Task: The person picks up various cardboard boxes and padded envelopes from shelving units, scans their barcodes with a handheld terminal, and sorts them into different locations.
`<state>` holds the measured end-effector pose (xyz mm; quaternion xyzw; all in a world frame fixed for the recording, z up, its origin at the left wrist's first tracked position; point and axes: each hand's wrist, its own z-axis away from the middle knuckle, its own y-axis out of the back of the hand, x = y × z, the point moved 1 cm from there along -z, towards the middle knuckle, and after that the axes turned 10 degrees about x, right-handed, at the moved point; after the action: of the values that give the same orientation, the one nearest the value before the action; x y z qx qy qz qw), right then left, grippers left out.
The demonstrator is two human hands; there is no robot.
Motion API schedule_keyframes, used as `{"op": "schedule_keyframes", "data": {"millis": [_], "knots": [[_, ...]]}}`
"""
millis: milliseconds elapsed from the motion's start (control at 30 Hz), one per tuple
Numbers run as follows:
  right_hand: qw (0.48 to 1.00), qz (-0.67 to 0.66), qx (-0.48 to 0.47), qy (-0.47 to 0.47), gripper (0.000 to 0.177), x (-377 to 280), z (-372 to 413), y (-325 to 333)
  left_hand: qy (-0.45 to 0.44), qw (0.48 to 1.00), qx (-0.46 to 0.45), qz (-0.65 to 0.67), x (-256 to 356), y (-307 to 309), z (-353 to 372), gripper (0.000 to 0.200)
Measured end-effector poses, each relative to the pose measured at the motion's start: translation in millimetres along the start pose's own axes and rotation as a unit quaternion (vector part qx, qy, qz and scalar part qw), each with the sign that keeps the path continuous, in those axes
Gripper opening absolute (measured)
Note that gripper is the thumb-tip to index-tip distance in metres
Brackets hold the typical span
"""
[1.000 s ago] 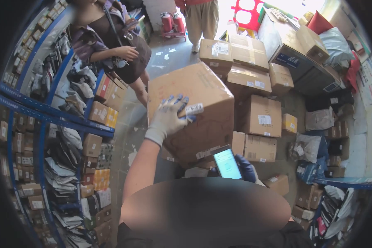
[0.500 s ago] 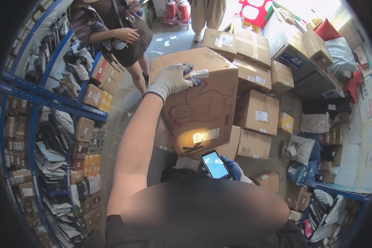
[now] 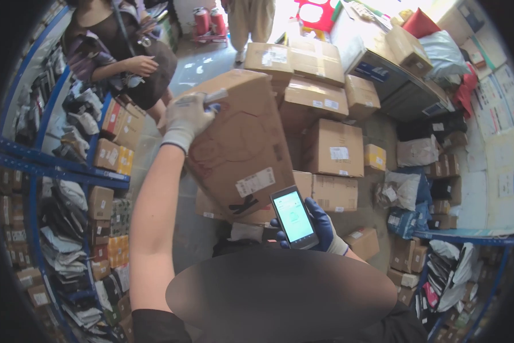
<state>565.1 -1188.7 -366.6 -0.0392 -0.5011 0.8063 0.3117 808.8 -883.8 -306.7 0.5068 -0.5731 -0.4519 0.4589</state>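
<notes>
head view: holds phone [image 3: 293,216] in right hand [image 3: 324,228] closed around both sides; just beyond, lays loosely bent left hand [image 3: 188,120] on upper left edge of tilted big carton [image 3: 242,140], cannot tell if gripping. looks stiff, maybe heavy; better to take by opposite edges. farther, faces stacked cartons [image 3: 314,62].

Nothing reads clearly from here: the white label [image 3: 255,182] on the carton [image 3: 240,137] under the left hand [image 3: 189,119] and the phone [image 3: 294,217] screen in the right hand [image 3: 322,227] are illegible.
</notes>
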Motion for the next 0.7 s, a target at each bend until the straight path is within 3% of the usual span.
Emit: {"op": "schedule_keyframes", "data": {"millis": [67,167,533,700], "knots": [[1.0,0.009,-0.01,0.018,0.072,-4.4,3.2,-7.0,0.025,0.997,0.059,-0.041,-8.9,-10.7,-5.4,0.035],[0.999,0.002,-0.005,0.049,0.075,-9.1,7.5,-14.5,0.064,0.991,0.108,-0.044,-36.2,-36.2,-18.4,0.047],[0.987,0.0,0.026,0.162,0.081,-29.4,2.9,-23.8,0.085,0.983,0.141,-0.078,-147.4,-130.6,-96.7,0.078],[0.987,-0.039,-0.005,0.155,0.081,-49.8,-9.9,-6.1,0.112,0.983,0.122,-0.079,-179.0,-163.6,-134.6,0.085]]}}
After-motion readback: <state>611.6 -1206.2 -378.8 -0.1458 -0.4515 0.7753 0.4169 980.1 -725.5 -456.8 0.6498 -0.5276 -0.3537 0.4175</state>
